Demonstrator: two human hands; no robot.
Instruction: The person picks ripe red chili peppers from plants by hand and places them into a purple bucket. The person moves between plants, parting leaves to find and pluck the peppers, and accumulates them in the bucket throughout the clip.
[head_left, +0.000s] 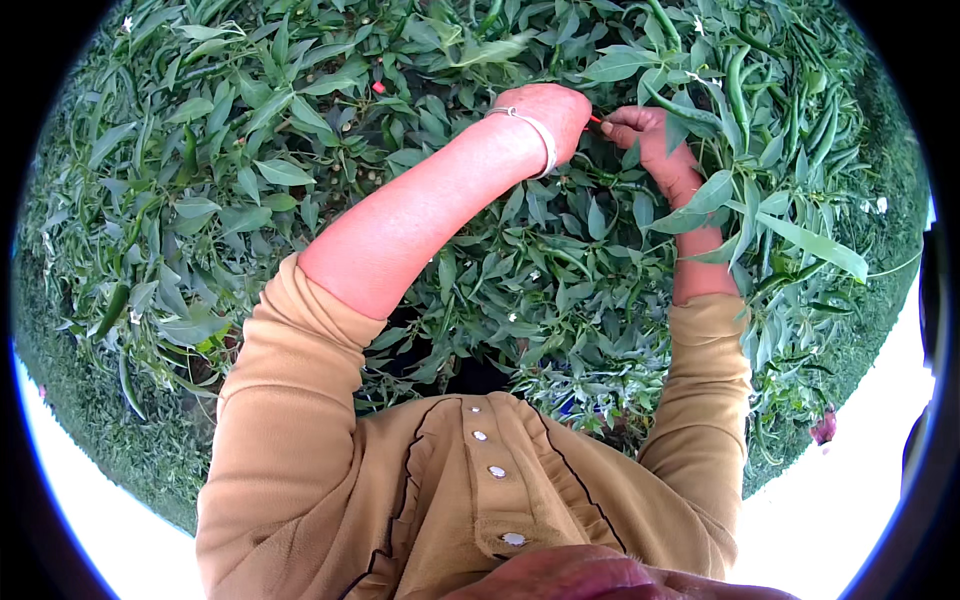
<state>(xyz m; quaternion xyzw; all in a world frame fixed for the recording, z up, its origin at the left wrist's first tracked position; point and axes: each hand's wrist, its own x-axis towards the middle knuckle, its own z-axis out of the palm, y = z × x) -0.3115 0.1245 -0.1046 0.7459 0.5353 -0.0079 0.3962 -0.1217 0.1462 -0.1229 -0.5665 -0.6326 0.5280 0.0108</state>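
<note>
My left hand (547, 112) reaches up and across to the right among the leaves of a chili pepper plant (517, 277). Its back faces me and hides the fingers; a pale bracelet circles the wrist. Close beside it, my right hand (649, 135) pinches a thin red thing (595, 119) between thumb and fingertip. This red thing runs towards the left hand, where its other end is hidden. Whether it is a ripe chili or a piece of thread cannot be told. Leaves partly cover my right wrist.
Dense foliage surrounds both arms. Long green chilies (737, 97) hang at the right, another green chili (112, 310) at the far left. A small red object (378, 87) lies among leaves left of the hands. White flowers (698, 25) dot the plants. A broad leaf (814, 244) crosses beside my right forearm.
</note>
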